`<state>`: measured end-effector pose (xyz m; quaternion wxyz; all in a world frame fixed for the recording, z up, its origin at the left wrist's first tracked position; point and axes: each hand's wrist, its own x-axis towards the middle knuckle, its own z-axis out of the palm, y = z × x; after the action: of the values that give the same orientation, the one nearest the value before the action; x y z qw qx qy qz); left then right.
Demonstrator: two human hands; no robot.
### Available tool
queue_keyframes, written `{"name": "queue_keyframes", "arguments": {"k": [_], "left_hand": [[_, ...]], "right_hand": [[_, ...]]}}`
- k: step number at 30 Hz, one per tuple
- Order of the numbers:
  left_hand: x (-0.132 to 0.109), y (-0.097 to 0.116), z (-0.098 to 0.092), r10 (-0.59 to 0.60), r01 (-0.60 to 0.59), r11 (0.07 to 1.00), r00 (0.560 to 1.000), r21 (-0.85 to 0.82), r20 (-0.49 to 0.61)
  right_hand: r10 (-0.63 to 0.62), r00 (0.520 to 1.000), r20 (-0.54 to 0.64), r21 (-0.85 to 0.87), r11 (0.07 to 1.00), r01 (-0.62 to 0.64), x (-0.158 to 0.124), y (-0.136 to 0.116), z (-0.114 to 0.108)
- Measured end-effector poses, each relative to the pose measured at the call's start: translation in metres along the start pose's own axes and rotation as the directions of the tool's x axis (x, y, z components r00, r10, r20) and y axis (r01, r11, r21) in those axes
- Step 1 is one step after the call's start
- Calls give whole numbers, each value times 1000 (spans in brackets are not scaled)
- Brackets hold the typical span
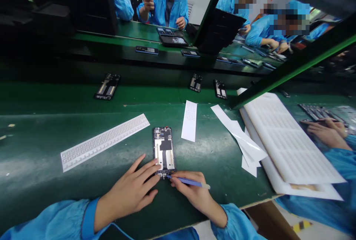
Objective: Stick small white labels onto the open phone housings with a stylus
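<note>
An opened phone (163,153) lies face down on the green bench in front of me, its circuit board and silver inner plate exposed. My left hand (133,186) is spread flat beside it, with fingertips resting on its lower left edge. Between the thumb and fingers of my right hand (194,191) is a slim blue tool, apparently tweezers (190,182). The tool's tip touches or nearly touches the phone's bottom end; the exact contact is too small to make out.
A sticker sheet (104,141) lies left, another sheet (189,121) beyond the phone. White strips (236,132) and a stack of white foam trays (286,136) are on the right. Several opened phones (108,86) line the back ledge. A co-worker's hand (328,132) is at right.
</note>
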<state>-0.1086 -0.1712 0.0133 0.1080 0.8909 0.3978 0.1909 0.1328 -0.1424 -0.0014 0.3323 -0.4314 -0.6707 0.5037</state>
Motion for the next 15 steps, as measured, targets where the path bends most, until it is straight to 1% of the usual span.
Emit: {"name": "queue_keyframes", "arguments": {"k": [7,9,10,12,14,15], "left_hand": [[-1,1,0,-5,5,1000,1000,27,-7],[-1,5,1,-31,32,999,999,20,-15],[0,8,3,-53,54,998,998,24,-25],[7,17,9,-100,104,992,993,68,-68],[20,27,18,-136,154,977,983,150,-122],[28,32,23,-152,179,965,978,194,-143]], "right_hand": [[-6,999,38,-22,1000,7,-1,1,2],[4,1000,4,17,1000,-4,-2,0,2],[14,999,-46,43,999,-12,-3,0,0],[25,980,-197,72,997,-11,1,-3,-8],[4,936,-352,58,998,17,13,-5,-23],[-18,915,-404,44,998,39,22,-5,-32]]}}
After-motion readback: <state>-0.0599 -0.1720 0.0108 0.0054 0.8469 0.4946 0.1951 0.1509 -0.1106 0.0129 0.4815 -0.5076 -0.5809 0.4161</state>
